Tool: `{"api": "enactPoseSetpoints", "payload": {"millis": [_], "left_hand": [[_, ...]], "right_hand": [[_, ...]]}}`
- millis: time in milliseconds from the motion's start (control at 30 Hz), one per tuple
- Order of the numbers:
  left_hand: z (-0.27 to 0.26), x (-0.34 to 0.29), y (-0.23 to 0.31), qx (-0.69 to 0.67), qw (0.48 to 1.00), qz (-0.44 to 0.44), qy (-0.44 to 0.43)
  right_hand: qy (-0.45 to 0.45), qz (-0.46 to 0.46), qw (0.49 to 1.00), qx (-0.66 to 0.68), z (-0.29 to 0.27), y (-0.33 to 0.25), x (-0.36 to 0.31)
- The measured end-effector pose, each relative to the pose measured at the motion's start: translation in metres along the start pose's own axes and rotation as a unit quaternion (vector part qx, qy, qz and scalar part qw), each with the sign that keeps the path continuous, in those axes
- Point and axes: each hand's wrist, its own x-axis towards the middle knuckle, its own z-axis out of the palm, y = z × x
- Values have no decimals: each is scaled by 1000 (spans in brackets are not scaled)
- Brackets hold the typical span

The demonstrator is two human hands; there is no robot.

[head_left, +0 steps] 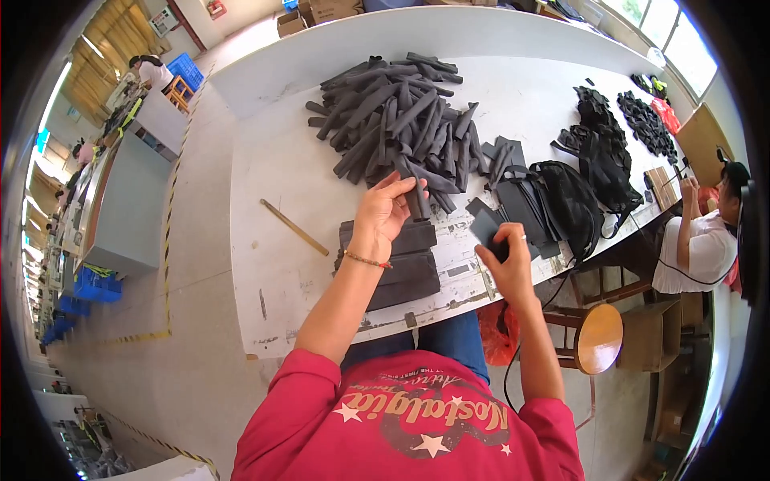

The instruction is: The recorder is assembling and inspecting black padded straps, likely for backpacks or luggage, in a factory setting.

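My left hand (387,210) pinches a dark rolled fabric tube (418,200) in front of a large heap of similar dark tubes (385,112). In my right hand (509,260) is a thin dark grey flat sheet (484,225), gripped between thumb and fingers. Below my left hand lies a stack of flattened dark fabric pieces (405,276), partly covered by my wrist. Beyond my right hand, several flat dark sheets (525,210) rest side by side on the white table (277,232).
A wooden stick (293,227) lies left of my left hand. Black bags (571,204) and more dark pieces (648,124) cover the table's right side. A co-worker (698,240) sits at the right, near a round wooden stool (599,338). A low white partition (449,36) edges the table's far side.
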Motion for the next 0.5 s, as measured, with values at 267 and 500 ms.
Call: {"api": "enactPoseSetpoints", "payload": {"millis": [267, 500], "left_hand": [[13, -27, 2, 34, 996, 72, -38], [0, -28, -5, 4, 1000, -21, -9]], "right_hand": [[10, -54, 996, 67, 11, -38, -15], [0, 18, 991, 131, 14, -56, -17]]}}
